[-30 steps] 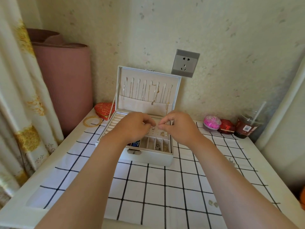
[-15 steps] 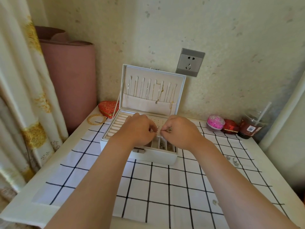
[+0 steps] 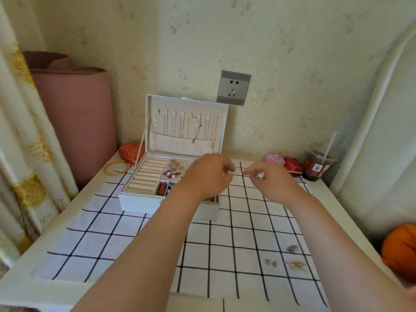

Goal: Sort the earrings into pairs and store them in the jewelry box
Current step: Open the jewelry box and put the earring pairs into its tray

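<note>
Nearest on the white black-gridded cloth (image 3: 157,251), small loose earrings (image 3: 284,263) lie at the right, well apart from both hands and nearer than them. Each should be lifted by its body, matched, then carried over. Farther off, the left hand (image 3: 206,176) and right hand (image 3: 269,180) hover with thumb and forefinger drawn close; whether either grip pinches anything I cannot tell. Beyond them, the open white jewelry box (image 3: 139,201) waits.

head-worn view, angled down, table (image 3: 351,200) close
</note>
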Tool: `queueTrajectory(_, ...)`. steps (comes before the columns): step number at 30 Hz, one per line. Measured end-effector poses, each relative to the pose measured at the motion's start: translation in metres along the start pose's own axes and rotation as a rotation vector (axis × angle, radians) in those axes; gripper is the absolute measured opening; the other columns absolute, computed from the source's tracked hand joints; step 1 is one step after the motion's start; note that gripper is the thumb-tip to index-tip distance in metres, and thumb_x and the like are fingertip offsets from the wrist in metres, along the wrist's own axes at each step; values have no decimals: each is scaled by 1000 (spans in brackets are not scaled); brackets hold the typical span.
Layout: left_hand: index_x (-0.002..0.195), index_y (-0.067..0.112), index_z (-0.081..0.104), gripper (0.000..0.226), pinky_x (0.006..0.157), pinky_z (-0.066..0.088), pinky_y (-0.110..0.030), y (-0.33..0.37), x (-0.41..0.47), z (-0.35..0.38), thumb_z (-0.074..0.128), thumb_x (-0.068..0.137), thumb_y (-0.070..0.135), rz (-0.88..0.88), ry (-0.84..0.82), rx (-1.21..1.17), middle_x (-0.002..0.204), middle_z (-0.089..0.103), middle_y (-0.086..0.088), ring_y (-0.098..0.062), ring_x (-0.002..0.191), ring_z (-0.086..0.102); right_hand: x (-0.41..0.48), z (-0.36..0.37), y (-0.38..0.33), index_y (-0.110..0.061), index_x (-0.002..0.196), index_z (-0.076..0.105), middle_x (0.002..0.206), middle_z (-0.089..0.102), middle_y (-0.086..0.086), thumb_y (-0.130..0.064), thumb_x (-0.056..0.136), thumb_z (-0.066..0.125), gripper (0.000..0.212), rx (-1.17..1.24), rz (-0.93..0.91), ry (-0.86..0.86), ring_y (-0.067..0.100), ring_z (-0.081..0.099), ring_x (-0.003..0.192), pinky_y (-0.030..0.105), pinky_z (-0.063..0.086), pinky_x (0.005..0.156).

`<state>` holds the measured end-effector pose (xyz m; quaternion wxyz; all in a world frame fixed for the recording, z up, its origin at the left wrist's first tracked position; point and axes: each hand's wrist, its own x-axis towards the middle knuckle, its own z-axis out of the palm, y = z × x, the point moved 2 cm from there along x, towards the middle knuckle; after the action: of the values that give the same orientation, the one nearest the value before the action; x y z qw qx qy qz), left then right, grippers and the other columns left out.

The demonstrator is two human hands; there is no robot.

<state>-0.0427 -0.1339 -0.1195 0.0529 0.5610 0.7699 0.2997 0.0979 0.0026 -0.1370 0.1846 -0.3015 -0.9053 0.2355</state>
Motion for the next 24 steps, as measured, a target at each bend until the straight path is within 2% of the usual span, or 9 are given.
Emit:
queueTrajectory(3,111,30,67,22,91,50,-37,27,7,30,58,91,28,37,-91,13,106,64,10,-13,97,58,-17,-13,38,-31,109,73,112,68,-13,-12,96,56,29,-78,71,-33,7,62,106,24,46,92)
queueTrajectory(6,115,30,66,24,92,50,-36,47,13,62,56,93,28,60,-199,68,111,63,7,-15,102,59,-28,-26,68,-35,112,72,116,68,-11,-11,96,54,34,-185,148,-81,11,63,101,33,51,92)
queueTrajectory(10,125,29,62,31,95,49,-38,61,17,101,54,95,29,49,-296,105,122,59,4,-18,112,56,-42,-38,95,-36,123,67,122,64,-9,-5,94,50,45,-281,237,-136,14,60,109,33,50,94)
queueTrajectory(15,136,30,53,40,99,46,-39,73,19,136,52,96,29,38,-358,167,131,53,0,-21,126,44,-46,-36,109,-29,133,63,136,59,-3,-6,89,58,50,-273,275,-226,17,55,124,33,46,104)
queueTrajectory(18,139,29,49,44,99,45,-39,75,20,144,53,95,28,22,-307,170,133,54,0,-21,128,41,-43,-31,111,-22,128,67,131,63,0,-6,91,59,42,-244,243,-229,17,58,119,24,44,98)
queueTrajectory(22,139,28,49,46,97,45,-36,69,23,142,55,94,28,-8,-259,144,132,56,3,-19,127,44,-40,-21,107,-22,116,74,119,70,-2,-10,92,63,28,-180,213,-213,14,63,108,24,48,93)
queueTrajectory(24,136,29,52,44,93,46,-34,65,24,138,57,93,29,-36,-241,151,128,58,4,-18,123,48,-39,-16,100,-23,109,76,110,72,-6,-11,91,66,24,-102,192,-224,8,64,98,19,47,85)
